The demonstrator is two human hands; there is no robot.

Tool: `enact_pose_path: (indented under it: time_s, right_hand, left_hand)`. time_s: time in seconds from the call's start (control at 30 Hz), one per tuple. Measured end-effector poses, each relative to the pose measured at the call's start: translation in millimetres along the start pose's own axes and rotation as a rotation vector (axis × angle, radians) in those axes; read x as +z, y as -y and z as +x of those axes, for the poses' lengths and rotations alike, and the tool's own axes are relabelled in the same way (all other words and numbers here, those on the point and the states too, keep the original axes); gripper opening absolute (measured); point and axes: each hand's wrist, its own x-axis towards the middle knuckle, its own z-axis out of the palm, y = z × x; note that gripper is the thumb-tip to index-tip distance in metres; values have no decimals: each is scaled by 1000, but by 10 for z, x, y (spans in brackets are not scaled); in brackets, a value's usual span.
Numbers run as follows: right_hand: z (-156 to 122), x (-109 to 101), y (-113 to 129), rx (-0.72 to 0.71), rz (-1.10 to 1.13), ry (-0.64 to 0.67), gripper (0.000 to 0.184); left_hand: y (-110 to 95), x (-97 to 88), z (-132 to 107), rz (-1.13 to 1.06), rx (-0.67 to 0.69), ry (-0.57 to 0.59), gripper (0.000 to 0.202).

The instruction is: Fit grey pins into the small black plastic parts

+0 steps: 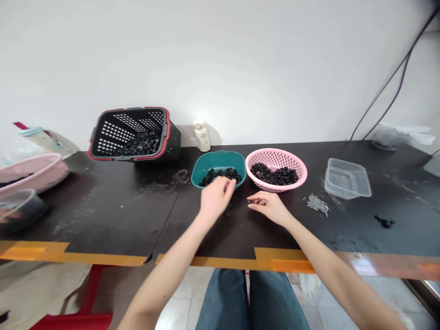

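Observation:
My left hand (pixel 216 198) hovers at the front rim of a teal bowl (pixel 202 165) that holds several small black parts; its fingers are bunched in a pinch and what they hold is hidden. My right hand (pixel 270 205) rests on the black table (pixel 113 211) just in front of a pink perforated basket (pixel 292 161) of similar black parts. Its fingertips pinch a small black part (pixel 249 201). Another small black part (pixel 227 213) lies on the table between my hands.
A black basket with a red rim (pixel 132 134) holding black parts stands tilted at the back left, with a small white bottle (pixel 202 135) beside it. To the right lie a clear plastic container (pixel 347 178), a heap of small grey pieces (pixel 318 204) and some loose black parts (pixel 385 222). Pink and clear bowls (pixel 30 172) sit far left.

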Motion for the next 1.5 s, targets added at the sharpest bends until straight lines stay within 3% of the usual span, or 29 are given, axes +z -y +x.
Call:
enact_pose_path:
  time_s: [0.07,0.1,0.23,0.37,0.53,0.63,0.73,0.83,0.9,0.97,1.03,1.13,1.2,1.3,1.5]
  right_hand:
    - [-5,24,-31,-21,-115,40,23]
    - [-10,38,-46,-35,-177,57,23]
    - [-40,112,-89,-73,-395,120,25]
    - [-50,228,-73,-106,-470,157,29]
    - [-21,414,79,-216,-551,168,36]
    - [-43,422,182,-237,-529,163,39]
    - [-147,233,219,-233,-464,75,33]
    - [-306,-183,143,-187,-417,-84,25]
    - [-402,-545,29,-113,-482,-208,22]
    - [-464,-913,-114,29,-599,-292,23]
    - [-486,-1227,-260,199,-743,-292,21]
    - [-463,-1516,-432,376,-808,-200,18]
    - [-432,-1591,-500,429,-790,-128,17]
    - [-372,-1621,-550,441,-756,-57,15]
    - [-255,-1678,-491,412,-732,46,7]
  left_hand:
    - [246,-137,248,202,-89,-12,39]
    - [369,-176,370,277,-133,34,38]
    - [674,-140,734,425,-233,448,35]
    - [636,14,880,468,-217,604,33]
    - [487,83,937,444,-210,649,24]
    - [431,64,942,443,-192,623,21]
    - [379,-15,929,458,-167,524,22]
    - [265,-139,853,443,-132,384,29]
    - [119,-188,718,315,-25,247,32]
    - [-79,-155,500,67,175,157,29]
    - [-291,-16,222,-174,367,209,23]
    - [-531,328,-165,-456,504,356,18]
    - [-598,558,-319,-536,465,423,15]
    - [-587,773,-378,-610,231,430,21]
    - [-509,832,-363,-909,-83,408,43]
